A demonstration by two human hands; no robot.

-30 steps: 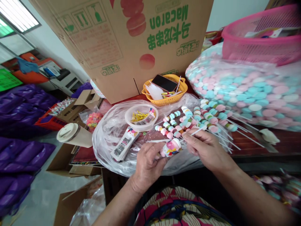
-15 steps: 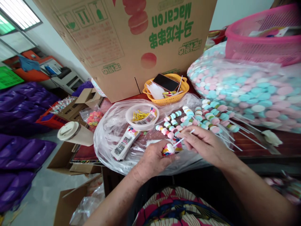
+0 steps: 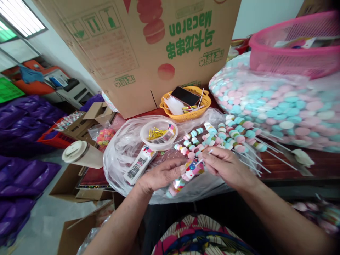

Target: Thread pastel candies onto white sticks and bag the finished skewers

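My right hand (image 3: 223, 164) pinches the white stick (image 3: 199, 162) of a candy skewer. The skewer's pink, white and blue candies (image 3: 175, 187) slant down to the left inside a clear bag with a colourful printed top (image 3: 191, 170). My left hand (image 3: 167, 174) grips the bag's left edge between thumb and fingers. Just beyond my hands lie several candy skewers (image 3: 212, 136) on clear plastic sheeting (image 3: 117, 156). To the left of them is a stack of flat printed bags (image 3: 139, 165). A round plastic tub (image 3: 145, 140) holds gold twist ties (image 3: 157, 133) and a printed bag.
A yellow basket (image 3: 183, 117) with a phone (image 3: 185, 95) stands before a large cardboard box (image 3: 119, 53). On the right, a pink basket (image 3: 287, 58) rests on a big bag of loose candies (image 3: 287, 106). A lidded cup (image 3: 87, 156) stands near the table's left edge.
The skewer's candies now show below my left hand inside the bag, and the stick's exposed part is shorter. My left hand has loosened from around the bag to its edge.
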